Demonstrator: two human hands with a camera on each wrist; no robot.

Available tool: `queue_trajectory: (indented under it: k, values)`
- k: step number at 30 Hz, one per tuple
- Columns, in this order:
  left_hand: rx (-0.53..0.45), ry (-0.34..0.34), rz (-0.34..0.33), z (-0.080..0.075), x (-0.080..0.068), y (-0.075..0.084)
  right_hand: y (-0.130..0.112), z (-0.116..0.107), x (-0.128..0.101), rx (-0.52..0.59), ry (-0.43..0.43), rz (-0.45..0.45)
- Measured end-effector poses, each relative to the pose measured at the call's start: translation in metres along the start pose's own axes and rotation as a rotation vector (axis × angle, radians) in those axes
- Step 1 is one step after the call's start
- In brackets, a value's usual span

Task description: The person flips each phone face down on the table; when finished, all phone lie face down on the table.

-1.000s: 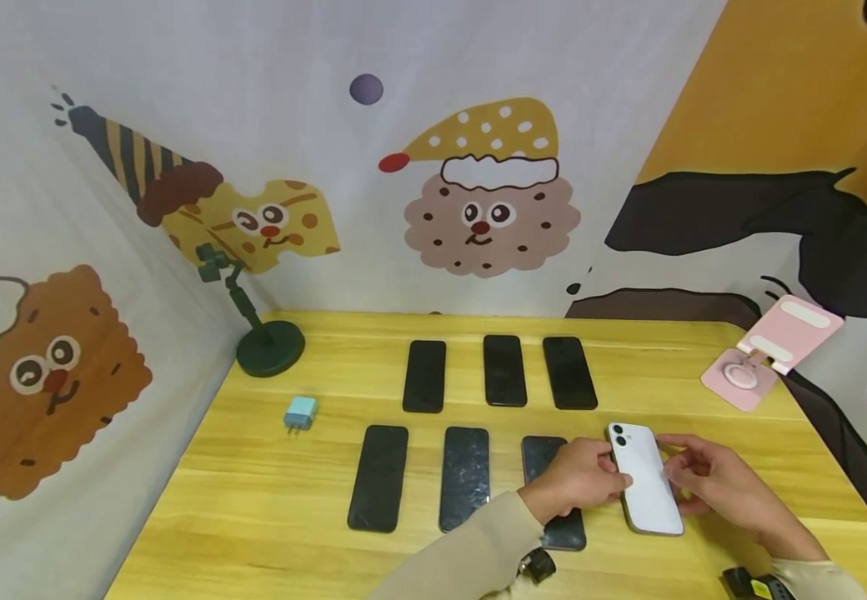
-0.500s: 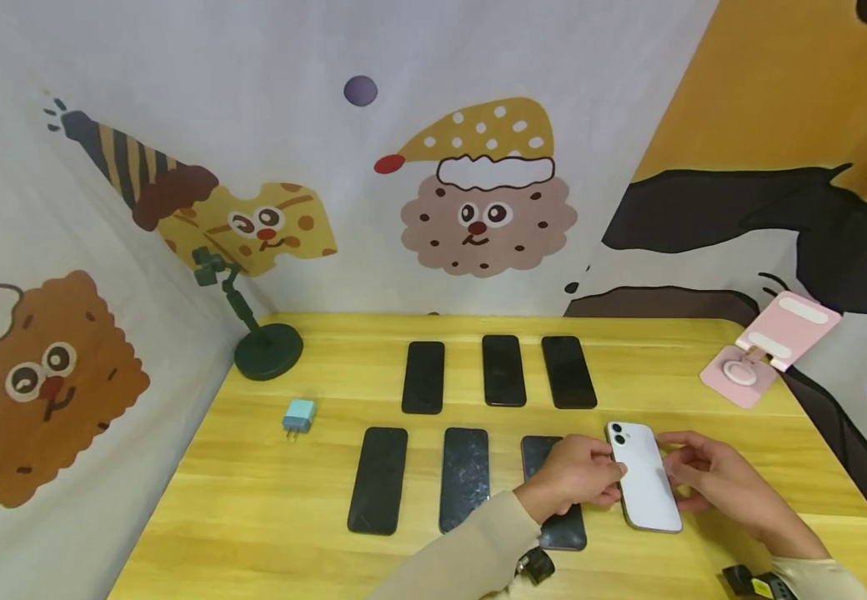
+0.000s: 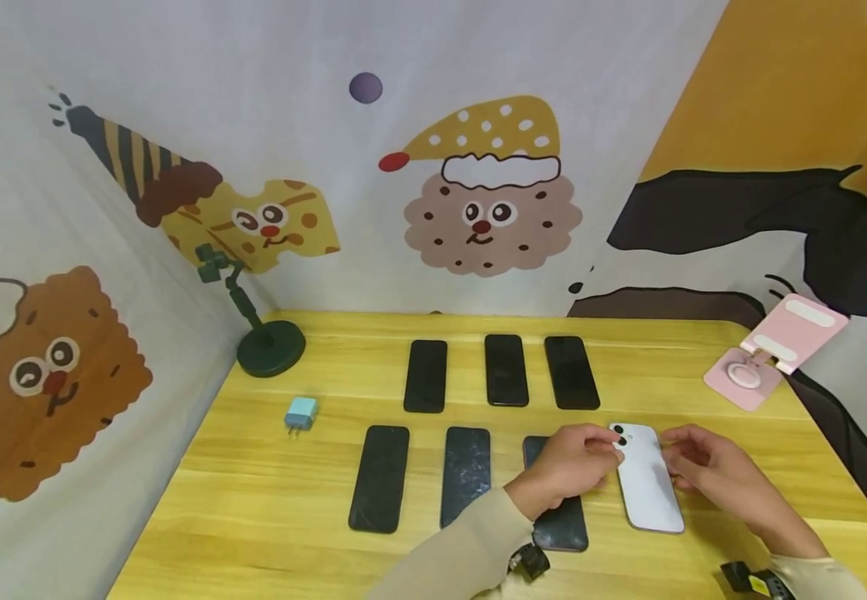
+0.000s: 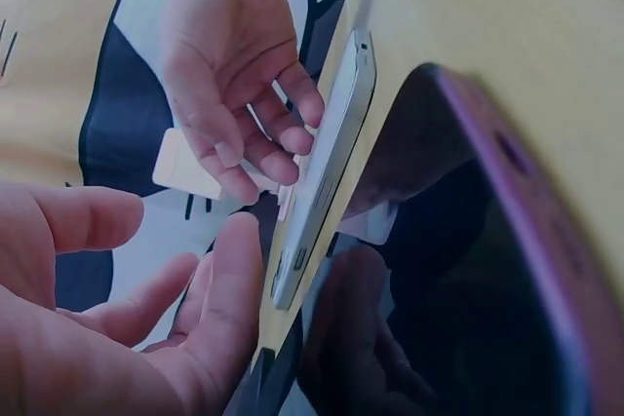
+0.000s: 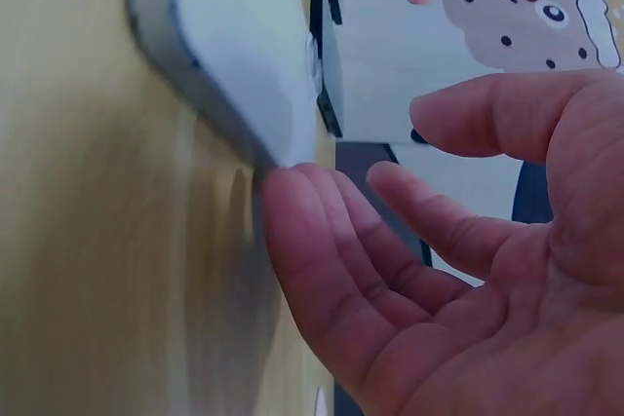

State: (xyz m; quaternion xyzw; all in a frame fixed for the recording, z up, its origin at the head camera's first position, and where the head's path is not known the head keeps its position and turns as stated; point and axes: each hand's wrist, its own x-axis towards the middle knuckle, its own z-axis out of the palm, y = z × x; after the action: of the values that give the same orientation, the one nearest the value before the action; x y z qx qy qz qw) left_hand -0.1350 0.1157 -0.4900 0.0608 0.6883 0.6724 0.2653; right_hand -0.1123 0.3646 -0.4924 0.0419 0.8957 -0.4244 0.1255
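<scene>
- The white phone (image 3: pixel 647 487) lies camera-side up near the table's (image 3: pixel 253 500) front right corner, beside a dark phone (image 3: pixel 557 500).
- Left hand (image 3: pixel 568 471) and right hand (image 3: pixel 707 471) flank it, fingers relaxed, touching its edges without gripping.
- Best to press both long edges evenly and avoid nudging the dark phone.

Head view looks down over the table (image 3: pixel 268 500); both close, blurry wrist views share the white phone (image 3: pixel 647 487).

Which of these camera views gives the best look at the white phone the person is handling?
The head view: the white phone lies back-up on the table, whole outline and camera lenses visible, with the left hand and right hand at its sides. The left wrist view shows only its thin edge; the right wrist view shows a blurred corner.
</scene>
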Motion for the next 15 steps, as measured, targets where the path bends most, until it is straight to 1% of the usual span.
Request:
queue_trajectory:
  k: [5,9,12,15]
  values:
    - [0.004,-0.012,0.023,-0.012,-0.005,0.001,-0.012,0.01,0.001,-0.04,0.041,-0.07]
    - [0.018,-0.025,0.042,-0.026,-0.01,0.001,-0.022,0.019,0.003,-0.06,0.053,-0.102]
    - [0.051,-0.019,0.055,-0.037,-0.014,0.001,-0.03,0.026,0.005,-0.042,0.048,-0.127]
    - [0.085,-0.013,0.06,-0.049,-0.018,-0.001,-0.037,0.033,0.008,0.003,0.036,-0.163]
